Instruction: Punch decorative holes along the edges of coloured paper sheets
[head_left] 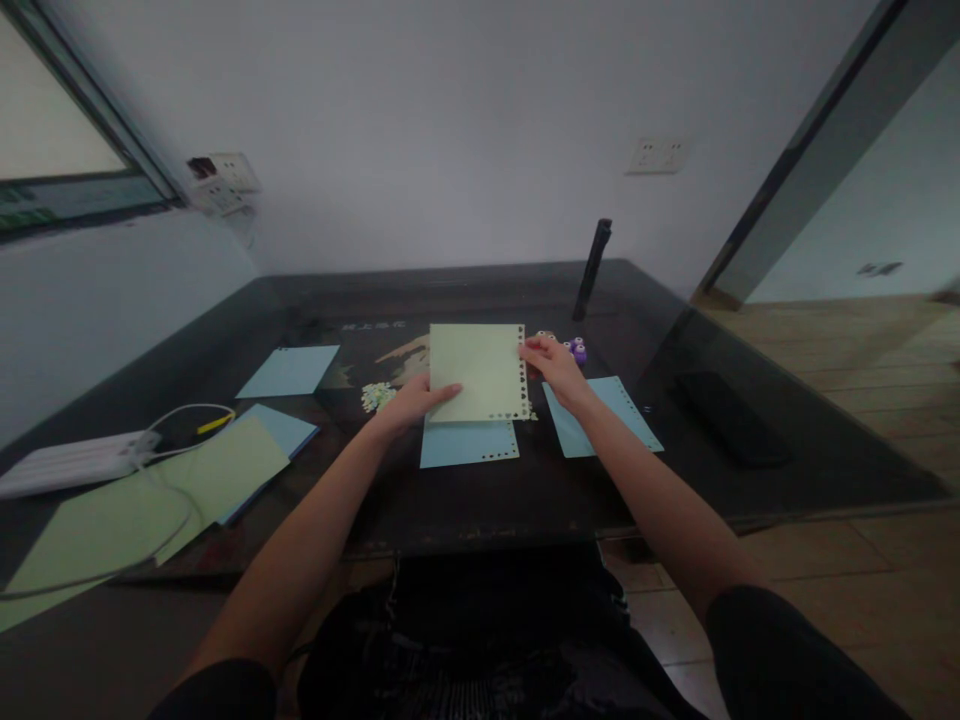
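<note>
A pale green sheet of paper (476, 370) is held up above the dark table, with small punched shapes along its right edge and part of its bottom edge. My left hand (415, 400) grips its left side, thumb on top and fingers behind. At the right edge, my right hand (551, 362) pinches the paper near the upper punched shapes. Below the green sheet lies a light blue sheet (469, 445), also punched along its edges. Beside my left hand is a pile of small paper cutouts (377, 396). Purple craft punches (577, 349) stand behind my right hand, partly hidden.
Another punched blue sheet (600, 415) lies under my right forearm; one more blue sheet (289, 371) is at the left. Green sheets (150, 500), a white power strip (75, 462) and its cable cover the left end. A black upright object (592, 270) and a dark flat object (731, 418) are right.
</note>
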